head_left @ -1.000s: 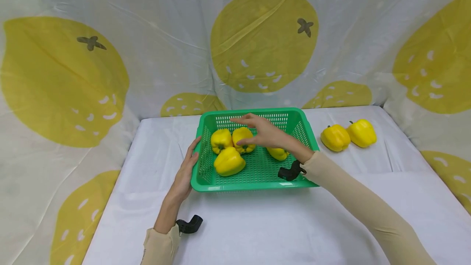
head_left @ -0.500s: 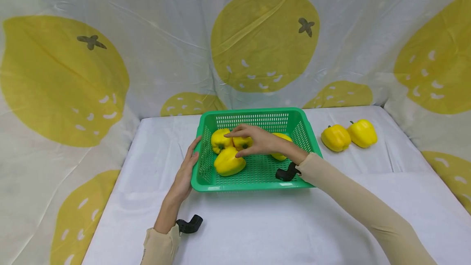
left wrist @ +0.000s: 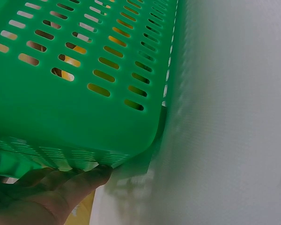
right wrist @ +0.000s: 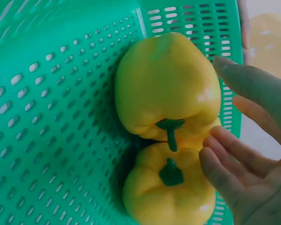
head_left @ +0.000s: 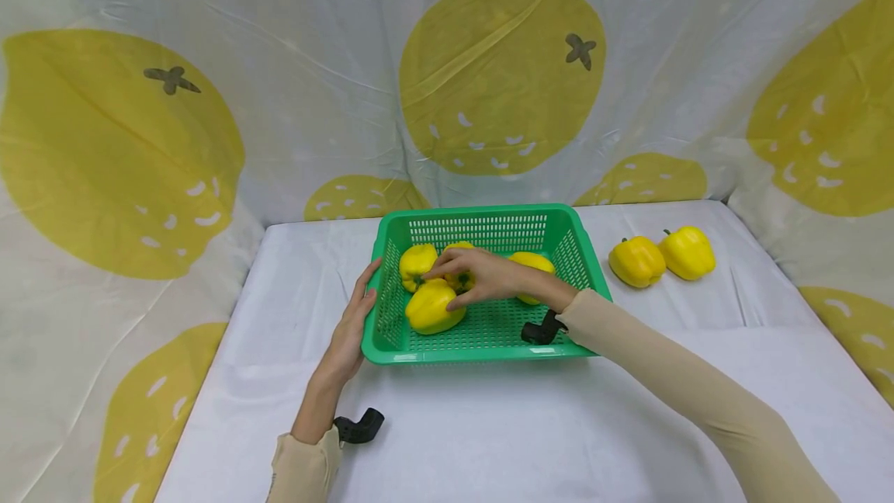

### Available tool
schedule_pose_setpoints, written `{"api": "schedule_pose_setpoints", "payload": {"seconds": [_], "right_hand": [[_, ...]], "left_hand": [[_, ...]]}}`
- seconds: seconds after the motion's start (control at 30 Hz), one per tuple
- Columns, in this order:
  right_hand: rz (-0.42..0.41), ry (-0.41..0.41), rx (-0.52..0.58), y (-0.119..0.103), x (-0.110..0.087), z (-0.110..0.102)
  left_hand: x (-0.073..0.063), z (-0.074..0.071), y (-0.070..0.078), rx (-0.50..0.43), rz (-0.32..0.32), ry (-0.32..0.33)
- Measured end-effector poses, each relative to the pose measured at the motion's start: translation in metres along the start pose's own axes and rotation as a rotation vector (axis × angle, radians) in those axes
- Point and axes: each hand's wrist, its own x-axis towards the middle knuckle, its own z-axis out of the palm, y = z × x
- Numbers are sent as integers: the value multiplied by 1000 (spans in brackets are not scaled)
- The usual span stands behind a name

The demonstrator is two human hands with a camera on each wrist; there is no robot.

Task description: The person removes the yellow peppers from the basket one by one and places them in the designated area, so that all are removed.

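Observation:
A green plastic basket [head_left: 475,357] holds several yellow bell peppers. My left hand [head_left: 347,336] rests against the basket's left side, its fingers lying along the outer wall. Over the left half of the basket reaches my right hand [head_left: 485,270], thumb and fingers spread above the front-left bell pepper [head_left: 431,315]. The right wrist view shows that bell pepper [right wrist: 166,84] close to the thumb and fingers, not gripped; whether the fingertips touch it I cannot tell. Behind it, one bell pepper [head_left: 415,262] sits at the left, and another [head_left: 459,245] is partly hidden by my right hand.
Another bell pepper [head_left: 534,260] lies at the basket's right, partly covered by my right wrist. Outside, right of the basket, two bell peppers [head_left: 637,262] lie side by side on the white tablecloth [head_left: 489,433]. A lemon-print cloth [head_left: 321,99] hangs behind.
My right hand has moved left and toward me, lowering over the front-left bell pepper. The right-hand bell pepper in the basket has become more visible. My left hand and the basket have stayed put.

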Motion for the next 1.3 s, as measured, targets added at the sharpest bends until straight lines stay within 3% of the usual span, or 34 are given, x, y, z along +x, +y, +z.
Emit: {"api": "schedule_pose_setpoints", "payload": {"seconds": [0.53,1.3], "right_hand": [[-40,-65,-71,3,2,9],[8,-148,14,4,2,8]], "left_hand": [[-1,0,2,7,-12,-8],[-1,0,-1,4,1,-11]]}}
